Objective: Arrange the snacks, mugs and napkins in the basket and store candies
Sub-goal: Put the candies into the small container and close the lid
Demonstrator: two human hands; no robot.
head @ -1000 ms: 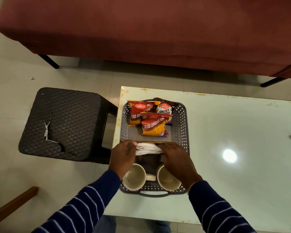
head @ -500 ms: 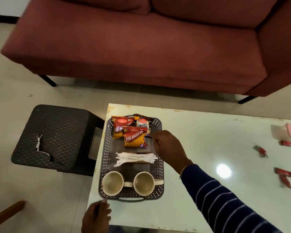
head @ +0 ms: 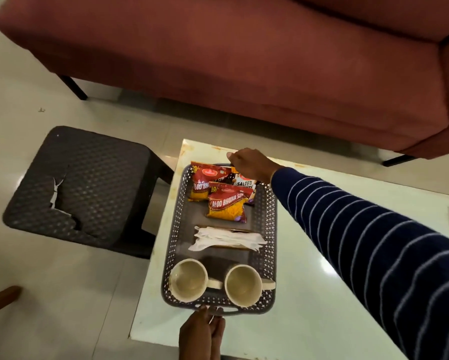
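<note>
A cracked black stool stands on the floor left of the white table. On the table's left end sits the grey basket: two mugs nearest me, napkins in the middle, snack packets at the far end. The left hand grips the near handle; the right hand, curled, is at the far rim, though whether it grips I cannot tell

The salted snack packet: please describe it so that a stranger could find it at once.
On the white table stands a grey perforated basket. At its far end lie three snack packets, under the right hand. The salted snack packet is the rightmost, the only one with a white label reading SALTED; the two others read ALOO BHUJIA.
</note>
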